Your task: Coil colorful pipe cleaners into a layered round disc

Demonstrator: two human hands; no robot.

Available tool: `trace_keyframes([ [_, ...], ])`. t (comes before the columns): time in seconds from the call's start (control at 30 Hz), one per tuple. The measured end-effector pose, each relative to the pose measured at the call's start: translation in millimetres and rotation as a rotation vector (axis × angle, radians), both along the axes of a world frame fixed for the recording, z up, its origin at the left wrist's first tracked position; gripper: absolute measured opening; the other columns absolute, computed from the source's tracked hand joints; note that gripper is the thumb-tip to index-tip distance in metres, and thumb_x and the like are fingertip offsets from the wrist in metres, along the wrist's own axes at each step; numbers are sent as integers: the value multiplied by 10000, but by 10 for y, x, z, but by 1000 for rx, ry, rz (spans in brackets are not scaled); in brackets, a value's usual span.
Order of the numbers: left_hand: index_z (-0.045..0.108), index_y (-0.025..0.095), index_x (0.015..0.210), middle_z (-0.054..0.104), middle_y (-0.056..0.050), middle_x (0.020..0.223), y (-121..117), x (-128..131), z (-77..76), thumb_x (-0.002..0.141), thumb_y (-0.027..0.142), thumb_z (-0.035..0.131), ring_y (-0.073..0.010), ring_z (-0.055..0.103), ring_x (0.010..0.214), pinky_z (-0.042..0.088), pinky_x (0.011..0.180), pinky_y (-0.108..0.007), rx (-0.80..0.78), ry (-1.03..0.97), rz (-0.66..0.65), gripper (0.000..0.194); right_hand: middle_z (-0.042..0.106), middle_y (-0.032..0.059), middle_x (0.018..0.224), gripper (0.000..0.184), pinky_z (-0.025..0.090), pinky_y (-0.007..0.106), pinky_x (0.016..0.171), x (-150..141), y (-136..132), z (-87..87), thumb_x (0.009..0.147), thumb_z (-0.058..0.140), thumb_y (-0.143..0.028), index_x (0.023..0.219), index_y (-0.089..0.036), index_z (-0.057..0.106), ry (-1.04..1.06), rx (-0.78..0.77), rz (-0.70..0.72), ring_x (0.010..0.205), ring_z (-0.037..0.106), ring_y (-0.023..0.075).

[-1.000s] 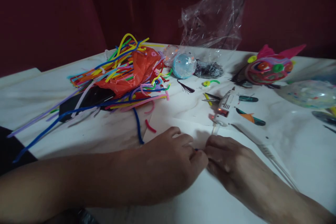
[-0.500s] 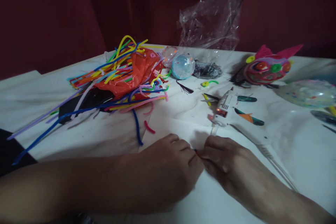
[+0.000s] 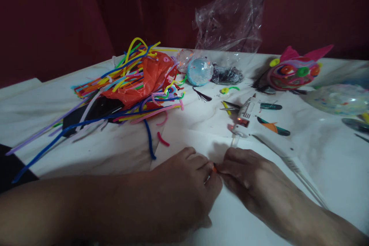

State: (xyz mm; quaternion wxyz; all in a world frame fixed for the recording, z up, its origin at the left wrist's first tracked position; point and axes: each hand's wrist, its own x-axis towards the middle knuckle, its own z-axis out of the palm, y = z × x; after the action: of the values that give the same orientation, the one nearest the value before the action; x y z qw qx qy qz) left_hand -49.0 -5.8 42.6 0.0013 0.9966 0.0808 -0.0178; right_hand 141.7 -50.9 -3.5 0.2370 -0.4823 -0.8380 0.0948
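Observation:
My left hand and my right hand meet fingertip to fingertip low in the middle of the white table, over a sheet of white paper. Between the fingertips a small orange piece shows, pinched by both hands; most of it is hidden. Just beyond my right hand lies a white glue gun with a red light lit.
A heap of coloured pipe cleaners with orange plastic lies at the left. Behind are a blue glitter ball, a clear plastic bag, a pink decorated figure and scissors. A clear speckled ball sits far right.
My hands stay together and shift slightly left; the small piece between the fingertips now shows orange. The view has drifted a little.

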Motion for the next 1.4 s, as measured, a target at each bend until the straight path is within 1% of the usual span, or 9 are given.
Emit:
trace_keyframes([
  [0.1,523,83,1024,577,-105,974,-43,-28,-19,838,412,512,-216,513,926,355,894,-348,16,8,18,379,497,47,796,284,393,304,721,3,-4,6,886,334,-178,708,-158,554,-5,-6,8,771,492,183],
  [0.27,481,30,1152,535,-168,1130,-134,-104,-159,883,428,401,-269,471,1063,249,986,-420,219,-106,45,487,478,48,769,289,393,281,672,11,1,-9,889,329,-181,725,-159,567,-38,-33,-17,720,472,172],
  [0.37,504,48,1149,538,-164,1122,-145,-112,-176,873,474,396,-279,473,1047,257,972,-452,260,-84,32,519,473,50,773,287,401,292,683,11,5,-17,889,331,-186,712,-156,555,-51,-41,-19,722,469,179],
  [0.5,556,77,1102,548,-129,1086,-125,-100,-146,887,434,374,-262,479,993,279,962,-455,255,-46,31,454,478,50,789,266,403,288,683,10,-4,-8,875,336,-180,744,-162,567,-29,-38,-11,733,473,178],
  [0.63,538,79,1125,529,-126,1127,-128,-112,-178,849,324,460,-262,459,1032,230,1004,-455,259,-52,43,377,472,50,788,261,398,261,674,12,-14,6,863,340,-166,760,-165,580,-17,-24,0,732,470,170],
  [0.9,551,103,1028,545,-143,1084,-113,-98,-148,849,416,471,-259,477,1017,275,976,-459,179,-52,31,369,473,56,788,292,423,317,692,-2,-2,14,871,318,-161,758,-163,587,-41,-37,-5,740,476,193],
  [1.03,560,85,1014,541,-153,1078,-104,-90,-134,867,509,387,-270,483,983,278,961,-474,179,-35,11,481,477,54,786,287,419,301,680,-3,-14,16,869,329,-162,758,-166,594,-27,-27,3,733,481,184],
  [1.2,556,94,1023,540,-151,1098,-113,-89,-149,861,376,444,-271,478,1017,277,962,-467,196,-33,25,344,490,49,802,281,424,314,686,0,-8,13,867,334,-153,785,-180,602,-22,-15,-5,746,487,193],
  [1.4,558,102,1013,548,-150,1083,-112,-90,-184,835,371,486,-265,485,1013,256,981,-465,194,-61,26,331,492,54,803,287,429,316,682,-4,-2,6,862,328,-139,766,-171,597,-42,15,-8,741,492,194],
])
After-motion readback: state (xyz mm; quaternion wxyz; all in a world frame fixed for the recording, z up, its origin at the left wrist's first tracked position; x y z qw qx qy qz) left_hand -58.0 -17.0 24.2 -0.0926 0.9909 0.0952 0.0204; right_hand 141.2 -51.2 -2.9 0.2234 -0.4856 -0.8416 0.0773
